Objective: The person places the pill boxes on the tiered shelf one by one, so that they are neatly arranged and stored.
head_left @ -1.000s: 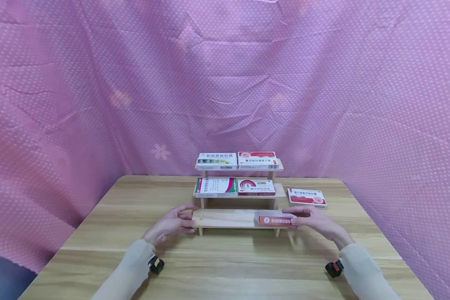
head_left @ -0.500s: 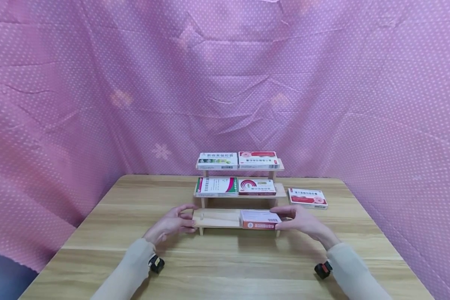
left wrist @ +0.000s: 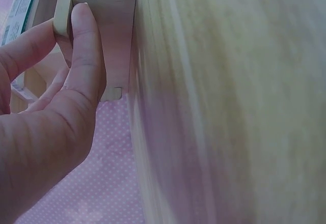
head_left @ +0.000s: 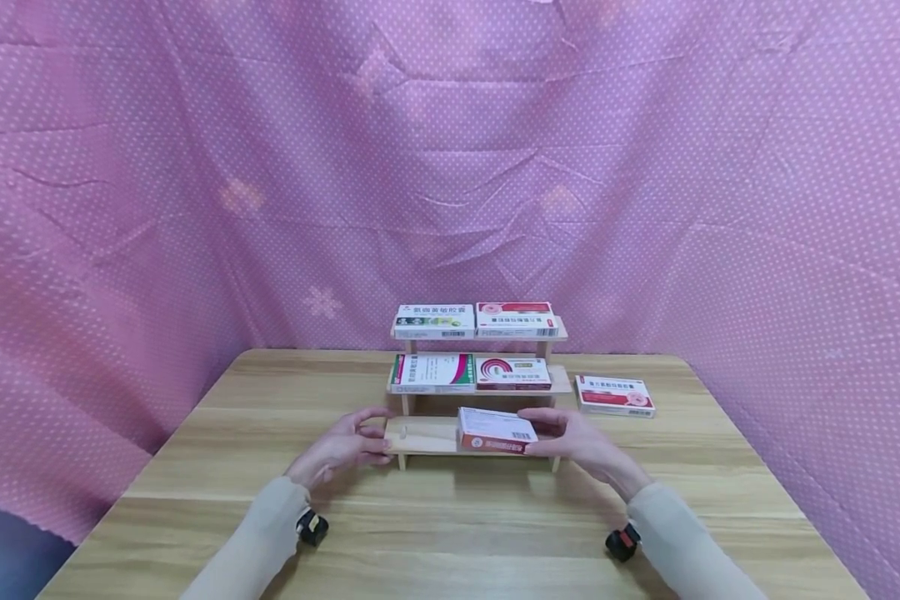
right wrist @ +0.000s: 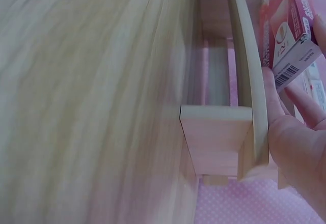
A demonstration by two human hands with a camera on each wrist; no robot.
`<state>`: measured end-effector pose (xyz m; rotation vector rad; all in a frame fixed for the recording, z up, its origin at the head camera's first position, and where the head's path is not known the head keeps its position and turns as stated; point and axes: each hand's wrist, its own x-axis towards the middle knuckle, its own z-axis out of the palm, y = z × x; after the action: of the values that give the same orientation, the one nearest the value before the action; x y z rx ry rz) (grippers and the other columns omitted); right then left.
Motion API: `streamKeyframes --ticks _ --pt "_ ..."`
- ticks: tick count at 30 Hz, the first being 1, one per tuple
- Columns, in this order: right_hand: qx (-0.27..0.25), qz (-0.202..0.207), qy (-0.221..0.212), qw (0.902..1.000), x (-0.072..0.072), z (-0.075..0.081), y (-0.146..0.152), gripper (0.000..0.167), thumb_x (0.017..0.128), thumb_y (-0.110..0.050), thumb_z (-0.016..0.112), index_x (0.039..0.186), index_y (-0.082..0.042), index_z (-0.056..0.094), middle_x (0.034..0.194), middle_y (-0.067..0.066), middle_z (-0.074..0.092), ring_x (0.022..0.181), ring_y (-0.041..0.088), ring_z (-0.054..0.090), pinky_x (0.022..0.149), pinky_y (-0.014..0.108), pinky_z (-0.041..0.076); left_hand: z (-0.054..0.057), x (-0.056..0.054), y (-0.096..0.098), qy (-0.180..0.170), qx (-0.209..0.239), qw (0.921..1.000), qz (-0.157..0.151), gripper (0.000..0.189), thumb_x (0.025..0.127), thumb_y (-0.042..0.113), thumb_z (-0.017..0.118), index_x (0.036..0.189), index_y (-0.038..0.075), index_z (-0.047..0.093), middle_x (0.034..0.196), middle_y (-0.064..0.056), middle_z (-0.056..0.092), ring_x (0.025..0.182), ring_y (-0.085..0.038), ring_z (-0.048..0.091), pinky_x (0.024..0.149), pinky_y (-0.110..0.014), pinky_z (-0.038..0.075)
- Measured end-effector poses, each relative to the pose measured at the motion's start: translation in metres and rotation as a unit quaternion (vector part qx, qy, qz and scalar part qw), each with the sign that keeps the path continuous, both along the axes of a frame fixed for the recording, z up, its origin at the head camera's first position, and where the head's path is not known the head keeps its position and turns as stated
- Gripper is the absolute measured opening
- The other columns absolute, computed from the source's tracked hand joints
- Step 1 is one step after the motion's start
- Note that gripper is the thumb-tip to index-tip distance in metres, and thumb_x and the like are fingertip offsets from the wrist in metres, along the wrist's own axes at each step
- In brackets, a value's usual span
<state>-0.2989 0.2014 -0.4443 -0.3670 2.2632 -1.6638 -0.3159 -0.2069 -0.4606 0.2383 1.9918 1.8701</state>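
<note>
A three-tier wooden display rack (head_left: 422, 435) stands on the table. At the left end of its lowest shelf, my left hand (head_left: 345, 447) pinches the board, the thumb (left wrist: 84, 40) pressed to the front edge in the left wrist view. My right hand (head_left: 581, 446) grips a white and orange-red medicine box (head_left: 498, 425) by its right end, over the right half of that shelf. The box sits a little askew, its left end raised; in the right wrist view its printed side and barcode end (right wrist: 295, 63) show. Whether it touches the shelf cannot be told.
Two medicine boxes, one green and white (head_left: 435, 321) and one red and white (head_left: 516, 320), lie on the top shelf. The middle shelf holds two more (head_left: 433, 372). Another red and white box (head_left: 615, 396) lies on the table (head_left: 450, 533) right of the rack. Pink cloth (head_left: 450, 167) hangs behind.
My right hand has moved left with the medicine box along the lowest shelf, from its right end toward the middle, and the box has turned askew. The left hand stays on the shelf end.
</note>
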Motion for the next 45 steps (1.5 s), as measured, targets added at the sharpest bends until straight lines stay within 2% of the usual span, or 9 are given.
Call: streamKeyframes --ticks 13,18,24,33,39,45 --pt "0.004 0.003 0.029 0.9996 -0.002 -0.004 -0.029 0.064 0.077 -0.026 0.084 0.135 -0.014 0.059 0.14 0.015 0.056 0.127 0.025 0.055 0.104 0.033 0.049 0.0 0.001 -0.002 0.002 -0.006 0.9999 -0.009 0.069 0.088 -0.008 0.059 0.149 -0.001 0.028 0.117 -0.027 0.057 0.095 -0.028 0.068 0.094 -0.044 0.057" --pt "-0.019 -0.003 0.027 0.9994 -0.004 -0.005 -0.038 0.063 0.077 -0.023 0.084 0.134 -0.012 0.059 0.14 0.016 0.056 0.127 0.027 0.056 0.104 0.034 0.05 0.001 0.0 -0.002 0.0 -0.007 1.0 -0.005 0.068 0.088 -0.011 0.057 0.149 -0.001 0.028 0.12 -0.029 0.056 0.096 -0.029 0.068 0.093 -0.044 0.057" --pt "-0.017 0.005 0.05 0.9986 -0.006 -0.005 -0.052 0.06 0.079 -0.023 0.083 0.133 -0.012 0.06 0.138 0.012 0.058 0.125 0.026 0.057 0.105 0.038 0.049 0.0 -0.001 -0.001 0.0 -0.01 0.9999 -0.003 0.067 0.088 -0.009 0.058 0.149 0.001 0.03 0.12 -0.029 0.057 0.095 -0.029 0.069 0.093 -0.044 0.057" --pt "-0.013 0.023 0.065 0.9976 -0.009 -0.005 -0.077 0.056 0.079 -0.019 0.083 0.13 -0.011 0.062 0.137 0.012 0.059 0.124 0.027 0.058 0.104 0.037 0.05 -0.001 0.0 0.0 0.006 -0.021 0.9998 -0.001 0.068 0.087 -0.007 0.06 0.148 0.001 0.032 0.121 -0.03 0.057 0.094 -0.028 0.068 0.092 -0.043 0.057" --pt "0.005 0.015 0.065 0.9978 -0.01 -0.004 -0.088 0.054 0.076 -0.021 0.085 0.127 -0.016 0.065 0.135 0.008 0.061 0.117 0.023 0.062 0.101 0.037 0.052 0.0 0.0 0.0 -0.002 -0.018 0.9998 0.005 0.068 0.087 -0.007 0.061 0.148 0.002 0.032 0.12 -0.028 0.058 0.092 -0.026 0.068 0.092 -0.043 0.058" --pt "0.033 0.01 0.074 0.9966 -0.013 -0.003 -0.096 0.052 0.077 -0.023 0.084 0.125 -0.019 0.066 0.133 0.007 0.061 0.112 0.021 0.063 0.097 0.039 0.053 0.002 0.0 -0.001 0.0 -0.015 0.9999 -0.004 0.07 0.087 -0.005 0.063 0.149 0.0 0.029 0.118 -0.026 0.059 0.091 -0.024 0.069 0.093 -0.045 0.057"
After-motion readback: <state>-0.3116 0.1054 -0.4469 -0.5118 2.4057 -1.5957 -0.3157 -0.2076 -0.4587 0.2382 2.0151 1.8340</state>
